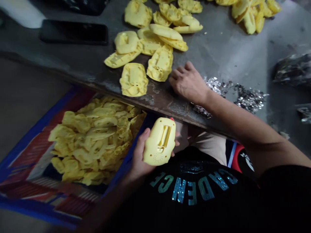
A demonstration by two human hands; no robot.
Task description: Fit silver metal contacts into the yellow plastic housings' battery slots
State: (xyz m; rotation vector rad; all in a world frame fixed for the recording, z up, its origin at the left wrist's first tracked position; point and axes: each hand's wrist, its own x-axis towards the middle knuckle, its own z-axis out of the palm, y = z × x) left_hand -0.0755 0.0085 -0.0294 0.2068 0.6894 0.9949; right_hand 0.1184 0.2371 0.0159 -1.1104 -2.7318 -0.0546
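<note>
My left hand (139, 155) grips a yellow plastic toy casing (157, 155) below the table edge, thumb on one side and fingertips on the other. The casing's back faces up, showing an open battery compartment, screw holes and a group of small speaker holes; a bit of red shows at its top. My right hand (188, 82) rests on the table with its fingers curled in; whatever they hold, if anything, is hidden. Just beyond it lie yellow half shells (160, 64) with their insides up, and another shell (134, 80) sits near the edge. Small shiny metal pieces, likely screws (250, 97), are scattered beside my right forearm.
A blue and red crate (80, 212) full of yellow shells (97, 139) stands below the table on the left. A black phone (74, 31) lies on the table (218, 48). More yellow parts (251, 16) are heaped at the back, and a clear bag (293, 69) sits at right.
</note>
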